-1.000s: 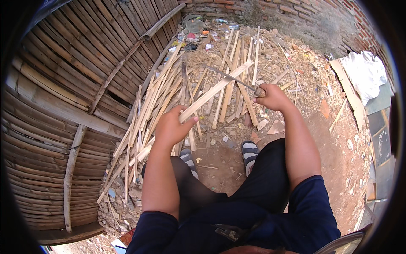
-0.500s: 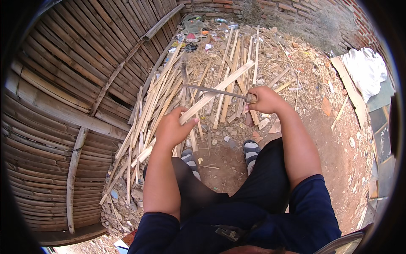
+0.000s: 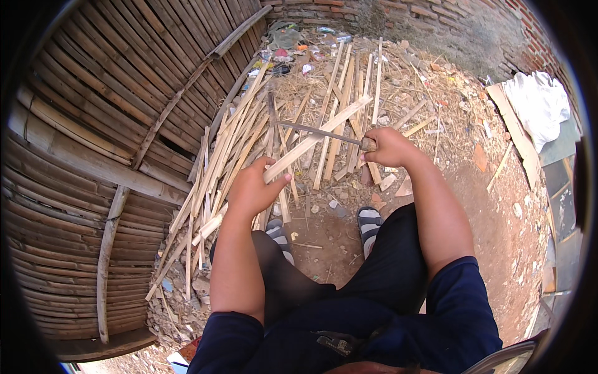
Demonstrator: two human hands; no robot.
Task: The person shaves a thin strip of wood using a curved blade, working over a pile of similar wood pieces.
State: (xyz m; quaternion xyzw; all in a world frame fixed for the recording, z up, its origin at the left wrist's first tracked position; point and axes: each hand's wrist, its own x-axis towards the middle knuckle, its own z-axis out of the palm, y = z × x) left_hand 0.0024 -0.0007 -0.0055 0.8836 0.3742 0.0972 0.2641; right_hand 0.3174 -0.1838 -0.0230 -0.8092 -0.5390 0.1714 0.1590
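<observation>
My left hand (image 3: 254,191) is closed around a long, pale split strip (image 3: 298,151) of wood or bamboo. The strip slants up and away to the right, and its near end passes behind my left forearm. In my right hand (image 3: 391,148) is the short wooden handle of a knife (image 3: 344,138) with a long, narrow, dark blade. The blade points left and lies across the strip at its upper half, seemingly touching it. Below the hands, many similar strips (image 3: 234,140) lie in a loose heap on the ground at the left.
More strips (image 3: 333,149) lie straight ahead on rubble and dry straw. A slatted bamboo wall (image 3: 118,93) stands close on the left, a brick wall (image 3: 436,25) at the back. White sacking (image 3: 537,106) and a brown board (image 3: 517,134) are at the right. My sandalled feet (image 3: 370,227) are below.
The strip's far end has dipped slightly. The knife's blade has tilted a little, its tip shifting slightly right and up. Both hands stay nearly in place.
</observation>
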